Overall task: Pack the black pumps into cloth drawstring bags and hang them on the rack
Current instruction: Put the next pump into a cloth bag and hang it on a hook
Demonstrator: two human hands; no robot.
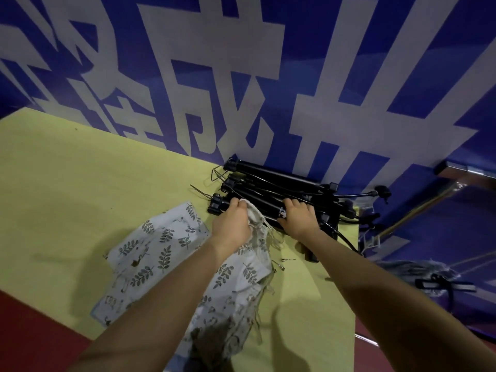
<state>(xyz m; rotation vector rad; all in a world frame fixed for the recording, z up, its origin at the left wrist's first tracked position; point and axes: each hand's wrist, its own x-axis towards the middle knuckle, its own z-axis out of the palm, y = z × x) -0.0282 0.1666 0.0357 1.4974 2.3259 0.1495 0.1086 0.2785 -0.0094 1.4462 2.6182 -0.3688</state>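
Observation:
Several black pumps lie stacked on the yellow-green table, against the blue wall. Their hoses curl off to the right. My right hand grips the barrel of the nearest pump. My left hand holds the gathered mouth of a pale cloth drawstring bag against that pump's left end. A pile of leaf-print cloth bags lies under my left forearm.
Two small metal needles lie on the table near the front pump. The table's right edge drops off to a blue floor with a grey bundle and black gear. Red floor shows at the lower left.

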